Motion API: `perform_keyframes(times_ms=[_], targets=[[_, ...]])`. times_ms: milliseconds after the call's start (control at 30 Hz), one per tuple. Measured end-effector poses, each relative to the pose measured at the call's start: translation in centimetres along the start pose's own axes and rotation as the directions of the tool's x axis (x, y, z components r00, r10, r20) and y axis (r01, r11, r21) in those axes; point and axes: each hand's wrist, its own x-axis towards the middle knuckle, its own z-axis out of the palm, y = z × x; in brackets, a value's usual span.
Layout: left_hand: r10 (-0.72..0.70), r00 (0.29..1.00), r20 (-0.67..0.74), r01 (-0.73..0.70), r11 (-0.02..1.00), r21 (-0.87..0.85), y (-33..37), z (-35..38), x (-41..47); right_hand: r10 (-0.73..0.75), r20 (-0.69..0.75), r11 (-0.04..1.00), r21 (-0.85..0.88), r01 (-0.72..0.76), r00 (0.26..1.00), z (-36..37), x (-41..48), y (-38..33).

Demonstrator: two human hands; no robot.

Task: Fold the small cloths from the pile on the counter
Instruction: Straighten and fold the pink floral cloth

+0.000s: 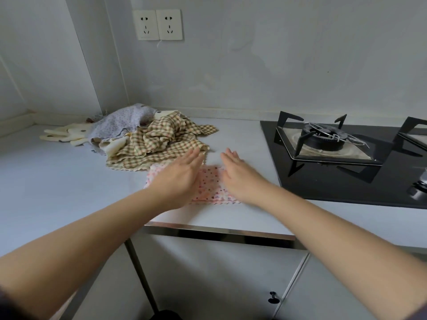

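both hands laid palm down over a small pink dotted cloth (211, 183), flat on the table (57, 181) close to its front edge. left hand (180, 179) across the cloth's left half, fingers straight and held together, reaching beyond the far edge toward the pile; a little blurred, so impossible to tell whether pressing or only just above the fabric. right hand (240, 179) across the right half, fingers likewise straight and side by side, tips past the far edge over bare table. nothing gripped or pinched by either. between the two hands, a strip of pink fabric in view, with its scalloped near edge running along the front.

pink cloth just left of the black gas hob (346, 195) and just in front of the pile. nearest in that pile, a rumpled beige checked cloth (161, 144), its front hem beside the pink cloth's far left corner. behind it, a lilac flowered cloth (122, 123), partly tucked under the checked one. at the far left, a cream cloth with dark spots (67, 133) poking out toward the corner of the table.

on the hob, black pan supports around a round burner (323, 137). on the wall above the pile, two white sockets (157, 24) side by side. below the table, pale cupboard doors and one small black knob (273, 297).
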Motion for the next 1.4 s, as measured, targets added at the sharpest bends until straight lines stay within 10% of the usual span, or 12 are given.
perform_keyframes(times_ms=[233,600,833,1067,1200,1333,1400], targets=[[-0.104,0.933,0.345,0.066,0.990,0.122,-0.7,1.9,0.1,0.064,0.181,0.968,-0.249,-0.017,0.981,1.5,0.6,0.9],[-0.415,0.907,0.071,0.378,0.878,0.293,-6.4,-1.5,-0.5,0.187,0.099,0.916,-0.376,-0.138,0.977,-0.5,-1.2,1.1],[-0.511,0.799,0.318,0.556,0.829,-0.066,-6.8,-4.3,2.1,0.000,0.191,0.983,-0.182,0.035,0.982,1.5,-0.8,-2.8],[-0.343,0.780,0.524,0.626,0.391,-0.675,-5.6,-6.3,1.9,-0.099,-0.029,0.974,0.200,0.103,0.995,0.9,-0.8,-3.0],[-0.178,0.833,0.523,0.552,0.209,-0.807,-3.3,-7.5,3.1,0.095,-0.061,0.736,0.676,-0.029,0.994,-0.6,0.0,-3.5],[-0.091,0.838,0.538,0.545,0.171,-0.821,-1.1,-7.8,4.7,0.032,0.334,0.145,0.931,-0.335,0.942,-3.4,0.0,-1.9],[-0.069,0.842,0.536,0.538,0.198,-0.820,0.1,-7.5,5.6,0.004,0.371,0.171,0.915,-0.367,0.928,-4.7,-0.5,-0.5]])
